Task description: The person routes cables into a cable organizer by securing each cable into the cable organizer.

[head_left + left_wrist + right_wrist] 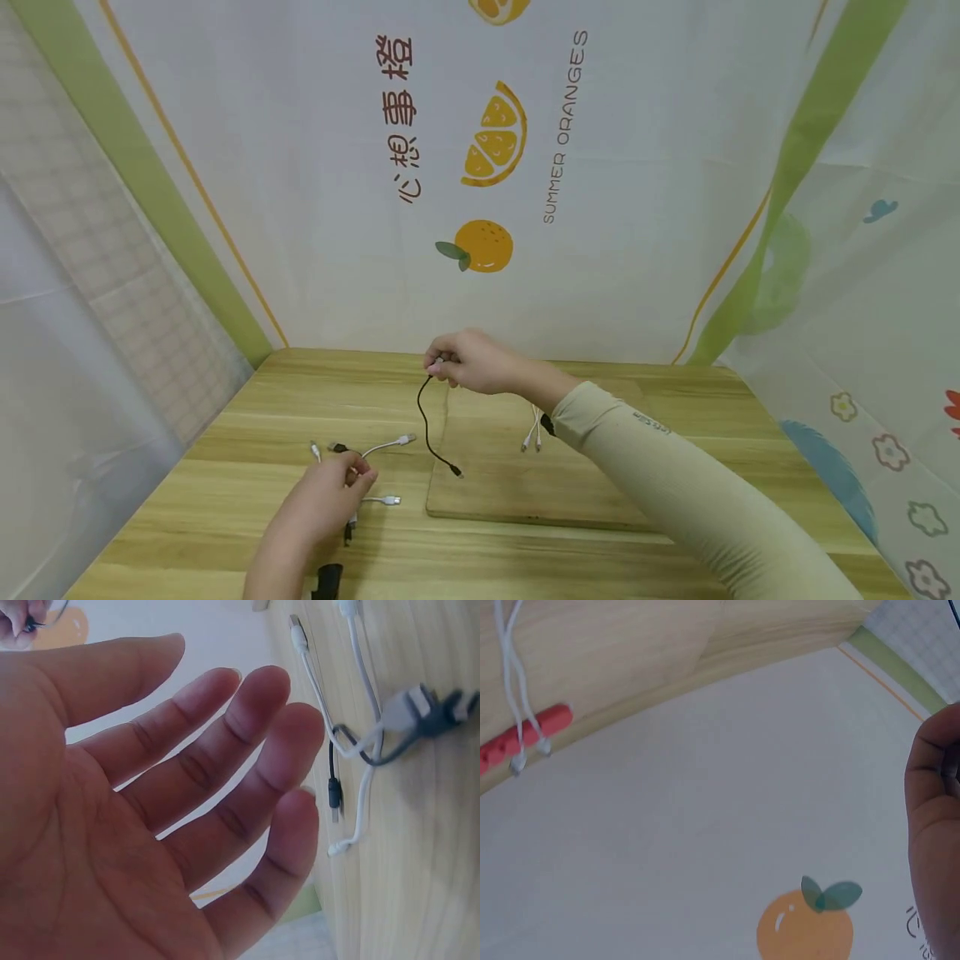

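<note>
My right hand (476, 360) is raised over the far left corner of a wooden board and pinches one end of a short black USB cable (425, 423). The cable hangs in a curve, its other plug (456, 472) low over the board's left part. In the right wrist view only part of that hand (936, 802) shows, at the right edge. My left hand (322, 496) is low above several short white and black cables (384, 442) on the table. Its fingers (225, 761) are loosely bent and hold nothing in the left wrist view.
The wooden board (495, 496) lies on the wood-grain table (187, 508). Two white cables (508, 667) cross a red notched strip (551, 722); in the head view my right arm hides the strip. A printed cloth (337, 275) hangs behind the table.
</note>
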{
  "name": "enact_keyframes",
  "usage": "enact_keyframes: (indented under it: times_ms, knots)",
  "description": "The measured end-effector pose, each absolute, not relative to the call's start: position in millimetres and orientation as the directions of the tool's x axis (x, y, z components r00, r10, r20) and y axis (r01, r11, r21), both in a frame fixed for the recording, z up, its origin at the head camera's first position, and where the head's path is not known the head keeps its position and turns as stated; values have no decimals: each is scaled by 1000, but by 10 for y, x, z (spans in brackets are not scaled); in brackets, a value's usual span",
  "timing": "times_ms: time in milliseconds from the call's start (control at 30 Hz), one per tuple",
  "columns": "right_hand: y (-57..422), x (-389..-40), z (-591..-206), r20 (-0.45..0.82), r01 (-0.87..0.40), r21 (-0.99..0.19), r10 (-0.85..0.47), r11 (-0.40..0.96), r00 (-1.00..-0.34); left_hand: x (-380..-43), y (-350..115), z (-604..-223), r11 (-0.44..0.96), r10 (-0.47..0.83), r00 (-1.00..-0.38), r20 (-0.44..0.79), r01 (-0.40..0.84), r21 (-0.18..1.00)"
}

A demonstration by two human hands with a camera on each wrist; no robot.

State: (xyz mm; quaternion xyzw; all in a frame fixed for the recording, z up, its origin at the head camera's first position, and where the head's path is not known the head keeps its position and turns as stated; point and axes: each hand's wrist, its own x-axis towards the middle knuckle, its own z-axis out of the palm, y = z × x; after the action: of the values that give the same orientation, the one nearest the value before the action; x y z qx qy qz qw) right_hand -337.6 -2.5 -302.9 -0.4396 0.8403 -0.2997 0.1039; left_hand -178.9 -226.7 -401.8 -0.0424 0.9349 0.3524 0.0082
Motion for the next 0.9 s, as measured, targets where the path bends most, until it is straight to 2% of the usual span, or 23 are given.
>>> enact_keyframes:
  times_ms: [133, 233, 333, 433, 500, 600, 733, 900]
  knots:
    - [192, -3347, -2921, 84, -686, -580, -806, 438, -586, -1807, -2134, -3994, 764, -48, -999, -24, -53, 643]
    - [346, -3322, -2862, 91, -674, -589, -791, 447, -605, -1846, -1946, -3993, 721, -3, -1000, -9, -8, 693]
    - [493, -3289, -2810, 89, -640, -617, -767, 458, -635, -1919, -1705, -3991, 569, 81, -997, -12, 36, 821]
    - [624, -3283, -2770, 107, -634, -616, -748, 467, -655, -2017, -1461, -3984, 375, 163, -986, -36, 28, 926]
    - [717, -3285, -2742, 120, -632, -610, -732, 478, -670, -2078, -1315, -3983, 266, 207, -977, -47, 10, 964]
    - [854, -3303, -2704, 143, -631, -602, -712, 489, -688, -2165, -1133, -3985, 182, 242, -969, -54, -9, 983]
    - [1047, -3322, -2662, 173, -623, -600, -680, 501, -713, -2265, -946, -3973, 133, 231, -973, -24, 7, 991]
    - [1245, -3382, -2685, 218, -638, -541, -641, 548, -736, -2333, -792, -3999, 114, 204, -979, 0, 24, 993]
